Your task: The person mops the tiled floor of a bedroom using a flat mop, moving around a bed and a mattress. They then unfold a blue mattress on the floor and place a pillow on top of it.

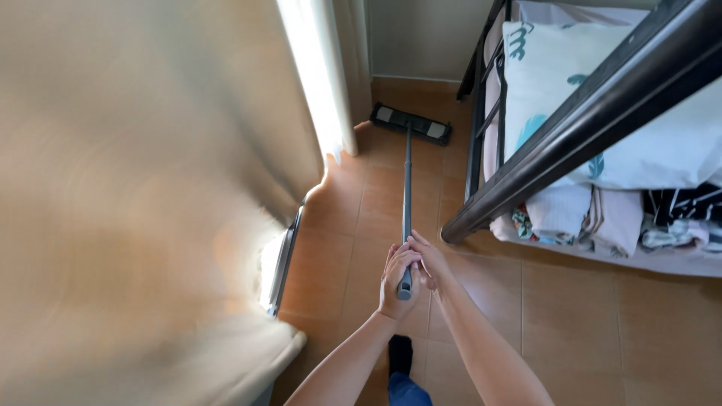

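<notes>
Both the left hand and right hand grip a slim grey metal mop handle. Its flat rectangular mop head rests on glossy brown floor tiles, between a pale curtain and a dark metal bed frame.

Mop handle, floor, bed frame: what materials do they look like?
Mop handle: probably painted metal, a thin straight grey tube with a dull sheen; both hands grip its top end. Floor: ceramic tile, orange-brown squares with grout lines, semi-gloss. Bed frame: likely metal, dark glossy bars with highlights.
</notes>
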